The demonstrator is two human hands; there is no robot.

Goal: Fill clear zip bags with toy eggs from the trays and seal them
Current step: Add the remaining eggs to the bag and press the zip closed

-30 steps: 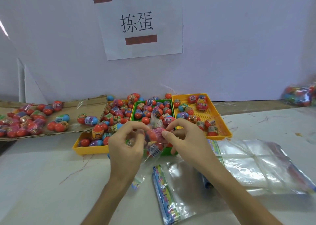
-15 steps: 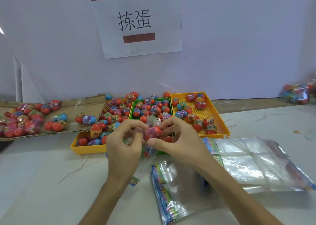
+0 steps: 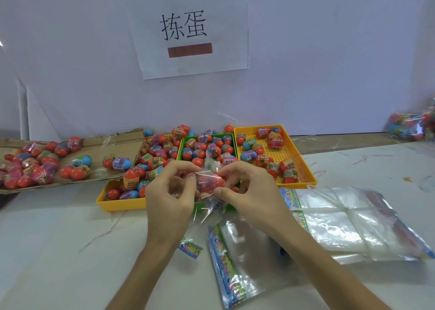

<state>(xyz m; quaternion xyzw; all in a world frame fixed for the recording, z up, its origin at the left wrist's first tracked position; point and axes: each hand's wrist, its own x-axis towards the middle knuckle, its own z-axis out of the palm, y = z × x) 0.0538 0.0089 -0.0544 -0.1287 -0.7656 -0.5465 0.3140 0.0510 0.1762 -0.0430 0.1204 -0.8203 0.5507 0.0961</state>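
Note:
My left hand (image 3: 168,199) and my right hand (image 3: 249,192) meet over the front of the green tray (image 3: 182,144), both pinching a small clear zip bag (image 3: 208,206) that holds a red toy egg (image 3: 209,182). The bag's lower part hangs crumpled below my fingers. Behind my hands stand three trays of red and blue toy eggs: a yellow tray (image 3: 117,203) on the left, the green one in the middle and another yellow tray (image 3: 303,168) on the right.
A flat cardboard sheet (image 3: 122,142) with more eggs lies at the left. Empty clear bags (image 3: 341,225) are stacked at the right, and one bag with a printed strip (image 3: 226,267) lies near me. A filled bag (image 3: 409,126) sits far right. A paper sign (image 3: 188,27) hangs on the wall.
My hands have stayed together at the bag, and the fingers have shifted along its top edge. The egg sits a little higher between them.

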